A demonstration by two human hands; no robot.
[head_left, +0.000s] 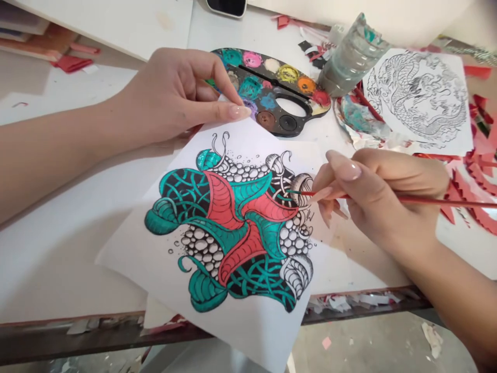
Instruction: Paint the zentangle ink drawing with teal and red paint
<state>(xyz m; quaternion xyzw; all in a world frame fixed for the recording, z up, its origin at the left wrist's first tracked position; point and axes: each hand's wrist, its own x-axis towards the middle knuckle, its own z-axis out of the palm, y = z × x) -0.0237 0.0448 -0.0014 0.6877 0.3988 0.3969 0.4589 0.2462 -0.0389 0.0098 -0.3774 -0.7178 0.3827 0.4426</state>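
A white sheet [252, 316] with an abstract drawing painted teal and red lies tilted on the table, its lower corner past the front edge. My left hand [174, 93] pinches the sheet's top edge between thumb and fingers. My right hand [373, 191] grips a thin red paintbrush [427, 201], whose tip touches the drawing's right side near the black-and-white scrolls.
A black oval palette [287, 123] with several coloured paint wells sits behind the sheet. A paint-smeared plastic bottle [351, 54] stands at the back right, beside a dragon line drawing [423, 96]. Red paper scraps [477, 181] litter the right. The table's front edge [77, 324] runs below.
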